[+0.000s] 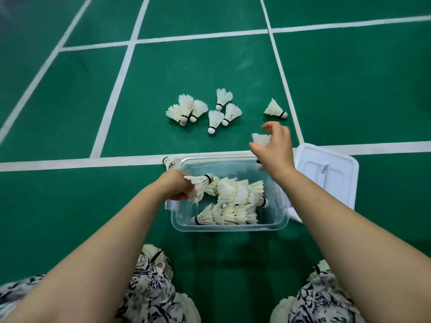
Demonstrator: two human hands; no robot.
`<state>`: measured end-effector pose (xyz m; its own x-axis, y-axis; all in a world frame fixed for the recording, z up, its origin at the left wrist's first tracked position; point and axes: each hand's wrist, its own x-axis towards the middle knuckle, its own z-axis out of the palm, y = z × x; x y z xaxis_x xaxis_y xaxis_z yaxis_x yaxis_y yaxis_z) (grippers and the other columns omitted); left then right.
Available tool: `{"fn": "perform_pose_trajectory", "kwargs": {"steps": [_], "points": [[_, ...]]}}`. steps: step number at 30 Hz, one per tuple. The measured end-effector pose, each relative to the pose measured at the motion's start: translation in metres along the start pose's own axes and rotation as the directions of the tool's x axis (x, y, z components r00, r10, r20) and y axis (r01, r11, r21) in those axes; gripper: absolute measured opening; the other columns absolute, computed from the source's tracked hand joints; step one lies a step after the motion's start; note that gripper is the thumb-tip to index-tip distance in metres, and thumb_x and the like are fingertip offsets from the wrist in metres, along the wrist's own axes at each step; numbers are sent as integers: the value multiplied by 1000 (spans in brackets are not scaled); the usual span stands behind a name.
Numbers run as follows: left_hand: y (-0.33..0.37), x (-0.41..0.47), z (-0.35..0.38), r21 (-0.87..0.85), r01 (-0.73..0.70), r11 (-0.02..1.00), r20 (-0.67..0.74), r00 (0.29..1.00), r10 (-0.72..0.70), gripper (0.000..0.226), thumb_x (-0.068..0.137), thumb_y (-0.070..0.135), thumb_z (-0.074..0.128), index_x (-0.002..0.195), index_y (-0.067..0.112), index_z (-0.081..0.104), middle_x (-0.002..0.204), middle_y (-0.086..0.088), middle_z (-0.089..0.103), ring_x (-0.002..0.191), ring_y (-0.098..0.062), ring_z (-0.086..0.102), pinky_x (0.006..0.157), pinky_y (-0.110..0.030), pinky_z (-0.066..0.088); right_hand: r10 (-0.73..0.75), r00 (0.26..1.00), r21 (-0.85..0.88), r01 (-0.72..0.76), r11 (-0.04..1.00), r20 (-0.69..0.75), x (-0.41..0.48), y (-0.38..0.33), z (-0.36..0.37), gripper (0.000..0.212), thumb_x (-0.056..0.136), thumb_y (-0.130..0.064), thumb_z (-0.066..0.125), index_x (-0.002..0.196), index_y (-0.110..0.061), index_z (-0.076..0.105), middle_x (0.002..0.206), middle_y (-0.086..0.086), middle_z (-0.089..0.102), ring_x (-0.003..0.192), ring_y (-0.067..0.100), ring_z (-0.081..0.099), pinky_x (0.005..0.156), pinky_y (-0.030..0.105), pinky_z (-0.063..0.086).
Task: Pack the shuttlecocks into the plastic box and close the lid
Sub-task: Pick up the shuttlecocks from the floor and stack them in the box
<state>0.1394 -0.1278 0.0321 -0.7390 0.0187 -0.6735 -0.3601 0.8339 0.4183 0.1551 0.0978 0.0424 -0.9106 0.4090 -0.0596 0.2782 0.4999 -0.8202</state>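
Head view looks down on a green court floor (349,78), and I judge the packing step to be about half done. At centre frame the left hand (174,185) has its fingers curled round the feather skirt of a shuttlecock (201,183). It holds that one over the left side of the plastic box (229,227), cork pointing right toward the nested rows (238,197) lying inside.

Right of centre, above the box's far edge, the right hand (274,145) is half closed around a second shuttlecock (261,138), with thumb and forefinger spread loosely past the feathers. Seven loose shuttlecocks (215,117) lie on the floor in the upper middle of the frame. Another one (168,162) rests against the box's far-left corner, and more seem to sit by the knees at the bottom edge. The lid (335,183) lies flat just beside the box, on the right.

For the next move I would slide the left-hand piece cork-first into the open end of a row. It needs to be lined up well and gripped lightly, since the feathers look easy to crush. The lid waits until the floor pieces are gathered.

I can read no writing. Each cork carries a dark band too small to show print, and the lid shows only moulded relief.
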Motion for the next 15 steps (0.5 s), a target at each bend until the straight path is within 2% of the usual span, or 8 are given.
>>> {"fn": "perform_pose_trajectory", "kwargs": {"steps": [2,4,6,7,8,10,12,15], "points": [[1,8,5,151,7,988,-27,1000,-3,21,81,-2,51,67,9,61,52,-4,54,26,-7,47,34,-13,42,1,1000,8,-1,1000,4,1,0,5,44,77,-14,64,119,-14,49,125,7,41,101,12,41,89,43,51],[8,12,13,285,-45,958,-10,999,50,16,84,1,54,88,8,67,59,-3,61,32,-2,55,41,-15,48,-19,1000,-7,19,1000,17,1,1,10,46,78,-11,63,121,-13,48,128,8,40,107,16,44,94,25,40],[17,16,21,489,-122,864,7,991,135,27,83,2,58,108,9,66,88,-6,71,72,-7,70,65,-18,51,-27,999,-17,27,999,43,0,3,15,47,78,-10,63,122,-13,47,129,8,39,112,16,44,89,13,29],[21,18,25,568,-149,809,5,984,178,33,83,3,59,115,10,63,104,-7,70,93,-15,68,79,-22,50,-26,998,-19,27,999,55,0,5,16,47,78,-10,63,122,-14,47,129,7,39,111,15,44,86,11,27],[24,21,29,609,-162,776,4,980,201,38,83,3,59,120,11,61,115,-7,66,105,-20,63,89,-25,48,-25,998,-24,27,999,62,0,8,17,46,78,-10,63,122,-14,47,129,7,39,110,14,43,84,9,26],[25,27,34,632,-177,754,21,977,212,40,86,0,53,124,12,59,125,-8,61,113,-24,57,97,-30,46,-20,998,-41,23,999,65,1,13,19,46,78,-11,63,121,-14,48,128,7,40,110,15,44,82,10,27],[19,32,37,541,-179,822,14,979,204,38,89,-4,46,119,13,63,125,-8,61,109,-23,59,92,-29,48,-6,998,-53,10,999,67,1,18,19,46,79,-11,63,121,-14,48,128,7,40,110,14,44,82,13,28],[9,41,42,352,-197,915,49,980,192,26,88,2,56,104,18,70,114,-4,67,96,-19,64,86,-30,53,4,998,-67,0,998,63,3,23,18,45,78,-12,63,121,-14,48,128,7,40,109,15,45,84,15,29]]}}
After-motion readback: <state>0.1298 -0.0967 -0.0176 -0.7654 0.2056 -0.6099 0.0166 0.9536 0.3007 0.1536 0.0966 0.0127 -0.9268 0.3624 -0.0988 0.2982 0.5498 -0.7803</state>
